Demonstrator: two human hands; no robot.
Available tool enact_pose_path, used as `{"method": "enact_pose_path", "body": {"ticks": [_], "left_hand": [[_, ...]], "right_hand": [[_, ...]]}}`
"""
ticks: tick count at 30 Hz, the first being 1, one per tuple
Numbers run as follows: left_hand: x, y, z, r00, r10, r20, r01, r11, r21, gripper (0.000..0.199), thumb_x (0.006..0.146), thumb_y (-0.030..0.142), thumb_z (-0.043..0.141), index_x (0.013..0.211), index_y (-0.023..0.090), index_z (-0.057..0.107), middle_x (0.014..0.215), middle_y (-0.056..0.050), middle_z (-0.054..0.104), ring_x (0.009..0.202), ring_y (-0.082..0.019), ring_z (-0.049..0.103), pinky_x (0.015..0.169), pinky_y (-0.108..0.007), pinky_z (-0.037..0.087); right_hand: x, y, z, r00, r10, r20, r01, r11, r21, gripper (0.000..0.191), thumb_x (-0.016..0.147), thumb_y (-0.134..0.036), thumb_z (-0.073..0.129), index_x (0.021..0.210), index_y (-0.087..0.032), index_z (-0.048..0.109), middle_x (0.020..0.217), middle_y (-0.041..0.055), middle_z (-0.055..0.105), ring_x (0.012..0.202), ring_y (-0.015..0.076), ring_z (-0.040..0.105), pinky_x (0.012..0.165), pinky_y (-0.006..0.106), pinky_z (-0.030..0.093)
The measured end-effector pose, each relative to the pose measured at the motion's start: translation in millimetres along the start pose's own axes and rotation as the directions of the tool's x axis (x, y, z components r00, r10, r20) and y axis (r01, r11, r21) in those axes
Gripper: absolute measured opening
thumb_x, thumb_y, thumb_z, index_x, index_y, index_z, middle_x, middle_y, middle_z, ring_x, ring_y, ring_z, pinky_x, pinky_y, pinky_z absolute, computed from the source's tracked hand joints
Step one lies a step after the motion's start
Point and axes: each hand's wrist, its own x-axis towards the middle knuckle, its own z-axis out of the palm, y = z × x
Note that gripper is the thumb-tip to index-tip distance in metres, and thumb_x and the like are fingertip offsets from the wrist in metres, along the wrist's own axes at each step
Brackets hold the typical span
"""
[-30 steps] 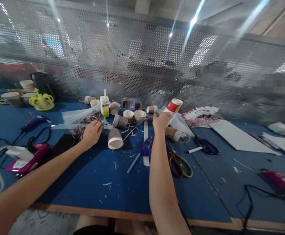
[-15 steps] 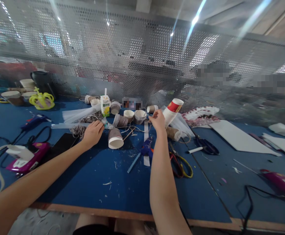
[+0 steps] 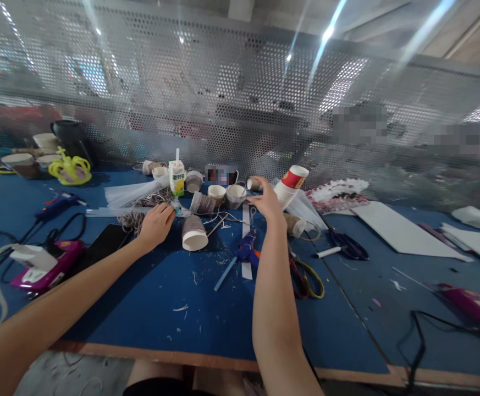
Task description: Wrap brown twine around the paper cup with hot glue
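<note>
Cups [image 3: 202, 204] across mid and far surface [image 3: 207, 313], several wrapped; stack [image 3: 292, 179] bare outside, so wrapping seems part done; right hand [image 3: 269, 204]: fingers parted by cylinder [image 3: 253, 184], contact unclear; left hand [image 3: 156, 225]: fingers bent beside yarn [image 3: 131, 221], cannot tell whether holding.

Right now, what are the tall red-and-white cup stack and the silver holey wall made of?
The tall red-and-white cup stack is probably smooth paper: thin pale rims show nested. The silver holey wall seems dull-shiny metal: grey sheen around small holes, though painted plastic is possible.
</note>
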Motion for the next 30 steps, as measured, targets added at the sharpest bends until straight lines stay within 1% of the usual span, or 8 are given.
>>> {"method": "enact_pose_path", "body": {"ticks": [4, 8, 12, 15, 17, 18, 24, 30], "left_hand": [[0, 1, -0.6, 1.0, 0.004, 0.01, -0.004, 1.0, 0.019, 0.026, 0.094, 0.024, 0.039, 0.074, 0.019, 0.056, 0.079, -0.008, 0.06, 0.077, -0.022, 0.056, 0.072, -0.033, 0.044], [0, 3, -1.8, 1.0, 0.01, -0.001, -0.009, 0.999, 0.034, 0.026, 0.094, 0.024, 0.039, 0.074, 0.02, 0.055, 0.079, -0.008, 0.06, 0.076, -0.022, 0.056, 0.072, -0.033, 0.043], [0, 4, -3.2, 1.0, -0.001, -0.016, 0.002, 1.0, 0.03, 0.025, 0.093, 0.023, 0.04, 0.073, 0.02, 0.055, 0.077, -0.007, 0.059, 0.077, -0.021, 0.057, 0.071, -0.031, 0.043], [0, 3, -4.6, 1.0, -0.017, -0.016, 0.018, 0.998, 0.058, 0.025, 0.092, 0.023, 0.04, 0.074, 0.02, 0.056, 0.077, -0.007, 0.059, 0.076, -0.021, 0.057, 0.07, -0.031, 0.042], [0, 3, -5.6, 1.0, -0.015, -0.006, 0.016, 0.997, 0.07, 0.024, 0.091, 0.021, 0.04, 0.075, 0.019, 0.057, 0.078, -0.007, 0.059, 0.076, -0.022, 0.057, 0.068, -0.031, 0.043], [-1, 2, -6.0, 1.0, -0.009, -0.001, 0.009, 0.997, 0.073, 0.023, 0.091, 0.02, 0.04, 0.076, 0.019, 0.058, 0.079, -0.008, 0.06, 0.077, -0.022, 0.058, 0.068, -0.032, 0.043], [-1, 7, -7.2, 1.0, 0.008, -0.023, -0.005, 0.991, 0.133, 0.026, 0.093, 0.023, 0.038, 0.077, 0.019, 0.059, 0.081, -0.009, 0.062, 0.078, -0.023, 0.059, 0.071, -0.034, 0.043], [0, 11, -6.3, 0.999, 0.028, 0.024, -0.032, 0.98, 0.198, 0.028, 0.094, 0.025, 0.038, 0.078, 0.019, 0.059, 0.082, -0.009, 0.063, 0.079, -0.024, 0.059, 0.072, -0.034, 0.042]], "right_hand": [[4, -7, -1, 0.994, -0.068, -0.087, 0.046, 0.972, -0.228, 0.049, 0.066, -0.02, 0.07, 0.113, -0.019, 0.056, 0.121, 0.0121, 0.059, 0.115, 0.0301, 0.053, 0.1, 0.05, 0.034], [9, -29, 9, 0.98, -0.131, -0.147, 0.084, 0.954, -0.289, 0.037, 0.068, -0.018, 0.069, 0.104, -0.018, 0.059, 0.124, 0.0147, 0.057, 0.122, 0.0307, 0.046, 0.104, 0.051, 0.027], [2, -61, 39, 0.954, -0.156, 0.254, 0.155, 0.988, 0.025, 0.038, 0.06, -0.019, 0.078, 0.095, -0.02, 0.063, 0.102, 0.0076, 0.066, 0.091, 0.0241, 0.061, 0.084, 0.042, 0.047], [-10, -84, 69, 0.805, -0.153, 0.572, -0.002, 0.965, 0.262, 0.044, 0.056, -0.026, 0.083, 0.095, -0.021, 0.062, 0.097, 0.0055, 0.067, 0.062, 0.0151, 0.061, 0.061, 0.032, 0.052], [-18, -96, 86, 0.682, -0.12, 0.721, -0.106, 0.96, 0.26, 0.046, 0.058, -0.034, 0.083, 0.095, -0.02, 0.06, 0.092, 0.0047, 0.067, 0.054, 0.0127, 0.059, 0.053, 0.03, 0.05], [-21, -101, 92, 0.664, -0.093, 0.741, -0.109, 0.97, 0.219, 0.047, 0.058, -0.037, 0.084, 0.093, -0.019, 0.059, 0.085, 0.0029, 0.067, 0.051, 0.0123, 0.058, 0.051, 0.028, 0.049], [-25, -112, 96, 0.759, -0.126, 0.639, 0.184, 0.983, -0.025, 0.032, 0.078, -0.041, 0.07, 0.066, -0.016, 0.054, 0.058, -0.0016, 0.057, 0.054, 0.0111, 0.053, 0.055, 0.023, 0.039], [-15, -104, 78, 0.762, -0.179, 0.622, 0.244, 0.969, -0.02, 0.039, 0.086, -0.041, 0.059, 0.057, -0.017, 0.052, 0.052, -0.002, 0.054, 0.052, 0.0106, 0.051, 0.058, 0.024, 0.038]]}}
